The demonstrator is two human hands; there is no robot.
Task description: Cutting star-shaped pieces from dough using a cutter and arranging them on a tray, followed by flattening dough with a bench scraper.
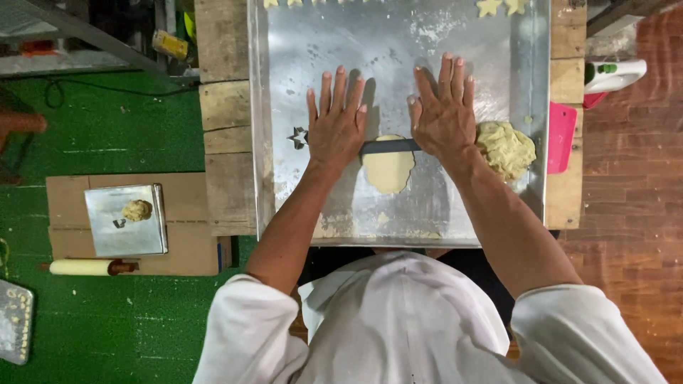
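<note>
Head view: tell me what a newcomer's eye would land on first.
Two flat hands, the left hand and right hand, press a dark rolling pin over a pale disc of dough in the middle of a floured metal tray. A lumpy dough mound sits just right of the right wrist, and a small star cutter lies left of the left hand.

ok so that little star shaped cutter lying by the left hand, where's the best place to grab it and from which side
Probably from straight above, pinching two opposite outer walls of the star cutter. It lies flat on the metal tray, open face up, so only its thin upright rim offers a hold. The left hand sits just to its right, so coming from the tray's left edge keeps clear of that hand and the dough.
</note>
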